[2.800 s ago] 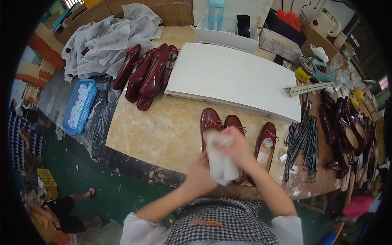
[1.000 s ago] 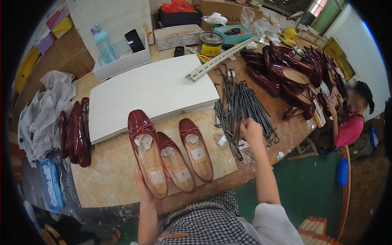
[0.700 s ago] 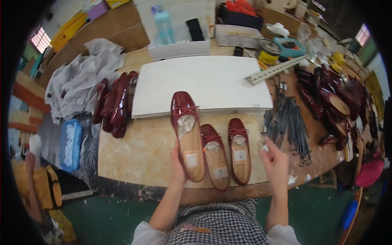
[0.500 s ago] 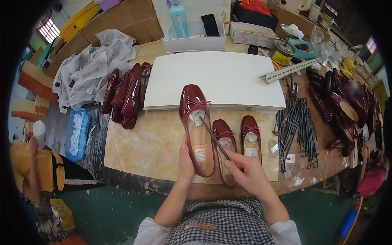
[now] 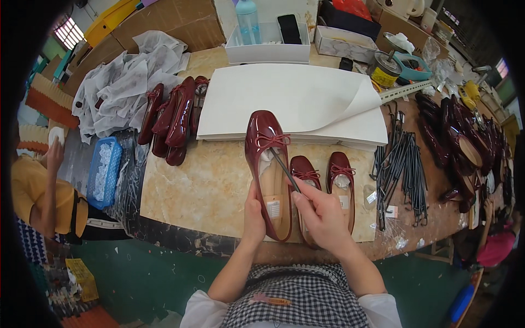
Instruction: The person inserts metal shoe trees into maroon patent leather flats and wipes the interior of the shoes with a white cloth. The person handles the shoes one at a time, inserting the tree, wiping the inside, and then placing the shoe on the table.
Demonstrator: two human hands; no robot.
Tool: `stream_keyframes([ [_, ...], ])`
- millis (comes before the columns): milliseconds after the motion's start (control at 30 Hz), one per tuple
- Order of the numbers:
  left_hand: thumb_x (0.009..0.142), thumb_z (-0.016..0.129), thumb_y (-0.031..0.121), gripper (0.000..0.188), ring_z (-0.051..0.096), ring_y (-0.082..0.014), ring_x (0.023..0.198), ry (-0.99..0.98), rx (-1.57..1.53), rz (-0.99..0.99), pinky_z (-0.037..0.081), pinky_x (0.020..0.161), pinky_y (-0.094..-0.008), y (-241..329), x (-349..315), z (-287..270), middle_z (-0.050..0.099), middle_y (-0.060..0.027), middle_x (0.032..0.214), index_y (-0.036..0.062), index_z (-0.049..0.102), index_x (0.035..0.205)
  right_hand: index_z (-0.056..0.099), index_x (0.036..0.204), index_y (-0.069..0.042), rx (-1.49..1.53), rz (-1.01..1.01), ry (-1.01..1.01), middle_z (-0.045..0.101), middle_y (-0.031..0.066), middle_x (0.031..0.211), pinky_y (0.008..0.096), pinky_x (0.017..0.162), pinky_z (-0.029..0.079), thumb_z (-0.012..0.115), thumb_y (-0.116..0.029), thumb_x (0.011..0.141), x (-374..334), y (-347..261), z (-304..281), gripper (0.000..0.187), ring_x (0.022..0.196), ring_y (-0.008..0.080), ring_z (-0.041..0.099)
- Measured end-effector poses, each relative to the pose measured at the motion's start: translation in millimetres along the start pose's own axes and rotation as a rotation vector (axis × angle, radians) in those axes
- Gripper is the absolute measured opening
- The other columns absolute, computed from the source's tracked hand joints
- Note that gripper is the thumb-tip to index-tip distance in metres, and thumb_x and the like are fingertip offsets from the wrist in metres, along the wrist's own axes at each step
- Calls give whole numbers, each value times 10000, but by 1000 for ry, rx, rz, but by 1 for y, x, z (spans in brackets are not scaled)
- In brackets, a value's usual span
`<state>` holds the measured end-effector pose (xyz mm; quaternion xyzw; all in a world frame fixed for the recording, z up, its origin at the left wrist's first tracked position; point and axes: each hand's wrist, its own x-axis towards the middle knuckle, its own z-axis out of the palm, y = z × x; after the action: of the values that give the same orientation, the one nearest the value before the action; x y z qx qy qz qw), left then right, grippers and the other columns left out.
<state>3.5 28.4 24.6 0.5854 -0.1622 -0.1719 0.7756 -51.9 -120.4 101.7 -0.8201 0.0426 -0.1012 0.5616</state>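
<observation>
A glossy dark red ballet flat (image 5: 261, 127) with a bow is held up over the table, toe pointing away. My left hand (image 5: 254, 217) is wrapped round its outer left side near the heel. My right hand (image 5: 322, 217) grips a thin dark rod (image 5: 284, 168), whose far end goes into the shoe's toe opening, where white tissue partly shows. The rod's tip is hidden inside. Just right of the held shoe lie a matching flat (image 5: 306, 170), partly behind my right hand, and another flat (image 5: 340, 164) with tissue in its toe.
A stack of white sheets (image 5: 273, 98) lies ahead, its right corner curled. More red shoes stand left (image 5: 179, 117) and are heaped right (image 5: 459, 142). Dark metal rods (image 5: 404, 172) lie right, a blue basket (image 5: 112, 180) left. A person in yellow (image 5: 41, 186) is at far left.
The rod has gone deeper into the toe, my right hand moving up along the shoe; less tissue shows. The top sheet's right corner has curled up. The person at left has raised a hand.
</observation>
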Motion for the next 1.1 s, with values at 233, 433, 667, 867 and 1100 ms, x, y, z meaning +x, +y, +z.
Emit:
stream_keyframes([
  [233,871,194,782,979,278,-241,1402,121,74,34,218,1145,-366,-17,-15,7,295,-129,1518,48,146,1517,619,1155,31,-340,-257,277,544,138,531,384,441,419,592,-111,890,7,6,38,302,433,273,555],
  [433,890,115,757,944,253,-249,1413,195,131,1,194,1152,-366,-42,-22,2,264,-123,1539,55,148,1520,618,1168,19,-390,-208,272,565,140,554,385,460,439,612,-122,878,0,14,46,322,466,277,582],
  [667,971,378,475,624,562,-247,1129,133,-256,-403,467,941,-352,-70,-41,-90,556,-138,1281,20,399,1398,443,1399,-74,80,-105,-272,620,153,1173,346,824,503,557,-192,934,-22,23,-14,493,902,217,643],
  [867,849,665,137,257,643,-206,794,412,1181,8,505,704,-337,36,-17,-73,661,-150,959,4,605,1060,647,895,-11,-848,492,601,660,172,686,405,602,514,586,-279,921,-55,171,-177,276,670,341,668],
  [1100,824,619,188,630,671,-209,760,-165,595,-207,521,702,-322,-52,-5,4,691,-112,815,11,424,1396,667,783,-4,-795,518,546,665,193,718,425,611,504,632,-296,884,-55,172,-190,311,668,336,659],
])
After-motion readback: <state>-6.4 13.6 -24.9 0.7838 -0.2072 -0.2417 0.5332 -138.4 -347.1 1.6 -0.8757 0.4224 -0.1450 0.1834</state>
